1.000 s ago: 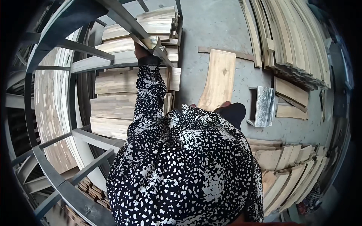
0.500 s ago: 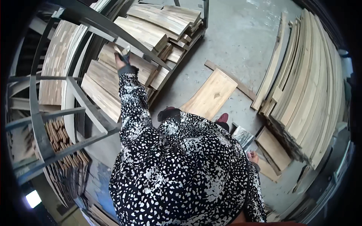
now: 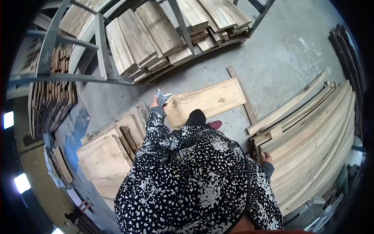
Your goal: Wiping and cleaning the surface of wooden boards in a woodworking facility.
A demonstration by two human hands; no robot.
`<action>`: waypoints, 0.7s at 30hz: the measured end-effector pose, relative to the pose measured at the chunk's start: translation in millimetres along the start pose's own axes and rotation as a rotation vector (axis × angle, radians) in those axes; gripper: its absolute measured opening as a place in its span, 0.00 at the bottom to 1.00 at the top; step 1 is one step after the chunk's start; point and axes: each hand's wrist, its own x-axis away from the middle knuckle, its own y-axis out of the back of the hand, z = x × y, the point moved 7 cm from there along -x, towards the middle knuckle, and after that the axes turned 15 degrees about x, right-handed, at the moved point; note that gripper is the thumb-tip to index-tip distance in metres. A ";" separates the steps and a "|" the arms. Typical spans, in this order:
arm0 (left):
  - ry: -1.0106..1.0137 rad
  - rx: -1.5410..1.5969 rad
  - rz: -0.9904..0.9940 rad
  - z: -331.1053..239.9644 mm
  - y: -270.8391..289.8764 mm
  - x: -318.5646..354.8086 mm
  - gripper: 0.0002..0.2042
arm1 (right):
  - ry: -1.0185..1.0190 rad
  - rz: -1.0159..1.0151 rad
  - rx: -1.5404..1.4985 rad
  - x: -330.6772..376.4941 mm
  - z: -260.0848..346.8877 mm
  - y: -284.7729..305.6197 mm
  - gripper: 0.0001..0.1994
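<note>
My left hand (image 3: pixel 156 103) reaches forward over the near left end of a pale wooden board (image 3: pixel 208 99) on the floor. Its fingers are closed on a small silvery, pointed, crumpled-looking thing (image 3: pixel 163 96), whose kind I cannot make out. Low at my right side, my right hand (image 3: pixel 266 158) has curled fingers; whatever they hold, if anything, is hidden. It appears in front of a stack of long planks (image 3: pixel 311 152). A narrow brown strip of wood (image 3: pixel 243 95) lies crosswise by the board's far right end.
A metal rack (image 3: pixel 103 50) rises at the left. Behind it, several wooden panels (image 3: pixel 136 37) are piled on a low base. More panels (image 3: pixel 105 156) lie at my left, and a bundle of thin wood pieces (image 3: pixel 54 93) stands farther left. My shoe (image 3: pixel 214 124) is beside the board.
My view has turned left, swinging the long planks nearer my right side. My left hand has come away from the piled panels to above the floor board, still holding the silvery thing.
</note>
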 end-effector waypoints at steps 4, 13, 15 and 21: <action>-0.033 -0.089 -0.129 25.8 43.8 29.7 0.21 | 0.178 0.120 0.232 -35.1 24.4 -9.7 0.18; -0.072 0.180 -0.191 64.8 143.0 18.5 0.13 | 0.482 -0.072 0.360 -51.2 152.4 4.1 0.16; -0.125 0.019 -0.086 58.1 136.3 24.4 0.14 | 0.471 -0.072 0.353 -40.6 160.9 -5.4 0.17; -0.193 0.068 -0.013 61.4 144.0 45.5 0.15 | 0.613 0.239 0.236 -40.2 288.8 -80.8 0.17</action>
